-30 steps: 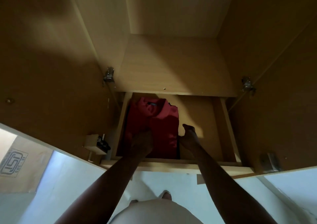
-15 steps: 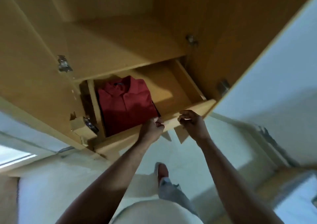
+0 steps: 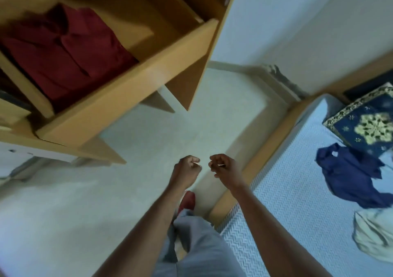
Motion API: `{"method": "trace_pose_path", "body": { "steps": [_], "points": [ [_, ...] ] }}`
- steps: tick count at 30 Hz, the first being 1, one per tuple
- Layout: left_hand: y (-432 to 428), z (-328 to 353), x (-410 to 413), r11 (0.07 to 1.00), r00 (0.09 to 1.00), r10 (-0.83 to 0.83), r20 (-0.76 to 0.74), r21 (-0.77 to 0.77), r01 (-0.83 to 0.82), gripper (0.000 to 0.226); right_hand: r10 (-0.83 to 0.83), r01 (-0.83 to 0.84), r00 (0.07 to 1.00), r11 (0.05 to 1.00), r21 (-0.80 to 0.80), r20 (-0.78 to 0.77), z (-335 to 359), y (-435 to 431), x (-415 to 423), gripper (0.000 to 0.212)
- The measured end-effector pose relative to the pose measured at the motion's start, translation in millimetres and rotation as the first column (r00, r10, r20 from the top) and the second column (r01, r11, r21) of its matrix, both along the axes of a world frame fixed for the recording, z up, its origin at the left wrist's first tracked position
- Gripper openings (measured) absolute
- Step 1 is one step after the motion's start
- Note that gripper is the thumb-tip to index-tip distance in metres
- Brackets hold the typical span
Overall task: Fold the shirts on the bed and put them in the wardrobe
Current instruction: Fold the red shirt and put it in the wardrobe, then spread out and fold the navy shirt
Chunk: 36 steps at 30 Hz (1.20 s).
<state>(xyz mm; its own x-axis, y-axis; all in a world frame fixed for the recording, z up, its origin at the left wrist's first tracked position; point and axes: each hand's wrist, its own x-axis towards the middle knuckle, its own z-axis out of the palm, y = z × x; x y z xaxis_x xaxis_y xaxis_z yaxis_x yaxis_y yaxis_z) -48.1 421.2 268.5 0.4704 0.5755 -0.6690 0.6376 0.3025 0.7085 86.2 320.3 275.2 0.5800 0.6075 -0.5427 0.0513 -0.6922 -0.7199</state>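
A folded red shirt (image 3: 63,51) lies in the pulled-out wooden drawer (image 3: 131,85) of the wardrobe at the upper left. On the bed (image 3: 297,202) at the right lie a crumpled dark blue shirt (image 3: 350,177) and a crumpled cream shirt (image 3: 374,236). My left hand (image 3: 187,170) and my right hand (image 3: 223,166) hang side by side over the floor, below the drawer. Both have loosely curled fingers and hold nothing.
A blue and gold patterned pillow (image 3: 368,126) lies at the head of the bed. The bed's wooden frame (image 3: 251,170) runs just right of my hands. Pale floor (image 3: 63,213) spreads at the left. My legs and a red slipper (image 3: 188,200) are below my hands.
My hands have left the red shirt and the drawer front and dropped away from the wardrobe. My view has swung right and down, bringing the bed into sight.
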Motion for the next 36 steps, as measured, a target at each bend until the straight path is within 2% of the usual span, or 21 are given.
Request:
{"method": "trace_pose_path", "body": {
  "steps": [4,6,10,14,17,18,22,24,28,30,32,35,36],
  "points": [
    [-50,-64,18,0.996,0.997,-0.074,-0.015,-0.043,0.073,0.028,-0.012,0.02,0.996,0.995,-0.099,0.084,-77,-48,0,0.008],
    [-71,-103,25,0.992,0.993,-0.116,-0.028,-0.06,0.114,0.029,-0.074,0.086,0.993,0.988,-0.13,0.088,-115,-72,4,0.009],
    [-103,-187,39,0.988,0.989,-0.144,-0.034,-0.063,0.141,0.029,-0.162,0.175,0.979,0.979,-0.107,0.125,-192,-111,17,0.009],
    [-130,-254,65,0.982,0.983,-0.186,-0.009,-0.034,0.185,0.029,-0.282,0.285,0.947,0.959,0.008,0.153,-249,-135,38,0.006],
    [-154,-291,90,0.98,0.979,-0.199,0.043,0.035,0.197,0.028,-0.433,0.414,0.886,0.9,0.137,0.167,-271,-162,62,0.007],
    [-163,-297,98,0.976,0.975,-0.213,0.061,0.066,0.209,0.028,-0.484,0.455,0.862,0.87,0.191,0.152,-273,-175,69,0.003],
    [-206,-293,124,0.93,0.948,-0.31,0.073,0.23,0.286,0.023,-0.585,0.54,0.81,0.773,0.331,0.045,-273,-235,89,0.005],
    [-243,-281,142,0.872,0.919,-0.387,0.072,0.352,0.34,0.025,-0.604,0.548,0.796,0.747,0.377,0.04,-270,-284,95,0.003],
    [-311,-268,171,0.747,0.852,-0.523,0.021,0.493,0.446,0.031,-0.589,0.538,0.798,0.791,0.291,0.124,-276,-380,99,0.011],
    [-345,-268,194,0.619,0.779,-0.626,-0.044,0.579,0.53,0.041,-0.562,0.513,0.795,0.824,0.24,0.23,-280,-429,113,0.017],
    [-371,-269,223,0.452,0.667,-0.725,-0.173,0.611,0.65,0.059,-0.543,0.515,0.773,0.839,0.174,0.329,-283,-470,134,0.022],
    [-391,-269,261,0.188,0.44,-0.81,-0.388,0.539,0.821,0.09,-0.452,0.484,0.767,0.873,0.051,0.456,-291,-514,169,0.029],
    [-393,-269,271,0.133,0.391,-0.806,-0.445,0.507,0.851,0.098,-0.403,0.457,0.776,0.889,0.008,0.486,-293,-523,180,0.031]
  ]
}}
